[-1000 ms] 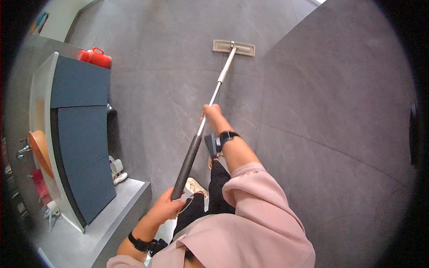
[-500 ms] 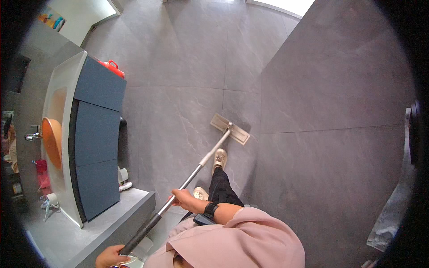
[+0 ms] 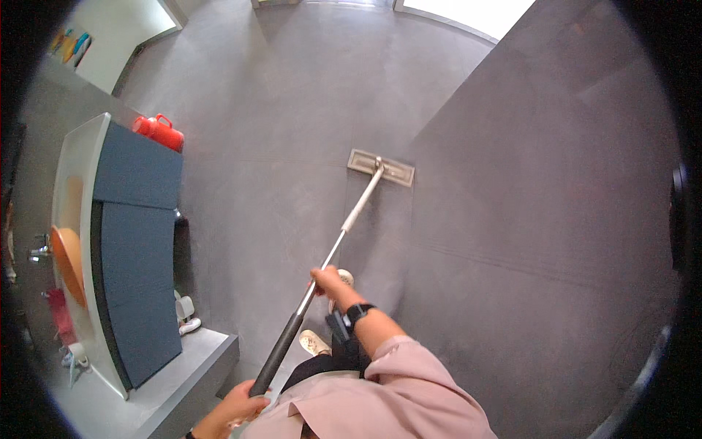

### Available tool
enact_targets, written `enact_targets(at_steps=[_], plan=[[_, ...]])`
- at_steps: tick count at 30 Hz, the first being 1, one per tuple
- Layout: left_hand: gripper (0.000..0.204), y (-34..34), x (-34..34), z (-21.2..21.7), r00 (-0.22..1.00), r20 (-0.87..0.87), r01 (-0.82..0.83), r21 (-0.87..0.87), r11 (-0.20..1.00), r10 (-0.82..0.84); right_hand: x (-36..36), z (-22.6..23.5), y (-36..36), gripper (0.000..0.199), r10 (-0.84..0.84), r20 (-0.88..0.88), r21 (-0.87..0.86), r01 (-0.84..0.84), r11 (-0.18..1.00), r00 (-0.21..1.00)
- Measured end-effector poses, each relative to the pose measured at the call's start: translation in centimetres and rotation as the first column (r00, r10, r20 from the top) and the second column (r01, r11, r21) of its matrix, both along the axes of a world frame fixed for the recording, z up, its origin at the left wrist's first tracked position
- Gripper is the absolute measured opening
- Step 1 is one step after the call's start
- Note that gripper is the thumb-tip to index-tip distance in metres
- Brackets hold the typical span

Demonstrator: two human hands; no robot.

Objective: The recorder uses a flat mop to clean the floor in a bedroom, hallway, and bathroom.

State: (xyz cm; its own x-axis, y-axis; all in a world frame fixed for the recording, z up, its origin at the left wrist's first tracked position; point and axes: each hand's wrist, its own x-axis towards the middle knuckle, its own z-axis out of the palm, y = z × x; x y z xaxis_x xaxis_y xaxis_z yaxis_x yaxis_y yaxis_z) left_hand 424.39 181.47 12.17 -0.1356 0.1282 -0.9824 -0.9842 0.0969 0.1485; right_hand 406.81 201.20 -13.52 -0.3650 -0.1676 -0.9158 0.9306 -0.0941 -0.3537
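A flat mop (image 3: 357, 206) slants across the view, its rectangular beige head lying on the grey tiled floor (image 3: 278, 110) ahead of me. Around the dark grip at the top end of its handle, my left hand (image 3: 238, 406) is closed, low in the picture. Farther down the pole, on the bare metal just below the grip, my right hand (image 3: 329, 284) is wrapped. A black watch (image 3: 358, 313) sits on my right wrist. My beige clogs (image 3: 314, 342) show beside the pole, one partly behind my right hand.
On the left stands a blue-grey vanity cabinet (image 3: 139, 252) with a white top, an orange basin (image 3: 68, 265) and a tap (image 3: 40, 249). A red jug (image 3: 159, 132) is by its far end. A grey raised ledge (image 3: 190, 366) runs along the near left; a grey wall (image 3: 556, 161) rises on the right.
The mop head has slid forward, away from me. Both hands have moved forward and to the right with the pole, and my feet have shifted.
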Motion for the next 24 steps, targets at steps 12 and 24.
enact_targets(at_steps=[12,24], plan=[[0.027,5.8,-14.3,0.9,0.991,-0.115,-0.047,0.127,0.991,0.062,-14.0,-0.5,5.1,0.017,0.031,-0.303,0.286,0.060,0.956,0.952],[0.026,-1.8,-17.0,8.7,0.993,0.067,-0.103,0.081,0.991,0.098,-10.5,6.1,-2.6,0.009,-0.140,-0.019,-0.077,0.138,0.987,0.990]])
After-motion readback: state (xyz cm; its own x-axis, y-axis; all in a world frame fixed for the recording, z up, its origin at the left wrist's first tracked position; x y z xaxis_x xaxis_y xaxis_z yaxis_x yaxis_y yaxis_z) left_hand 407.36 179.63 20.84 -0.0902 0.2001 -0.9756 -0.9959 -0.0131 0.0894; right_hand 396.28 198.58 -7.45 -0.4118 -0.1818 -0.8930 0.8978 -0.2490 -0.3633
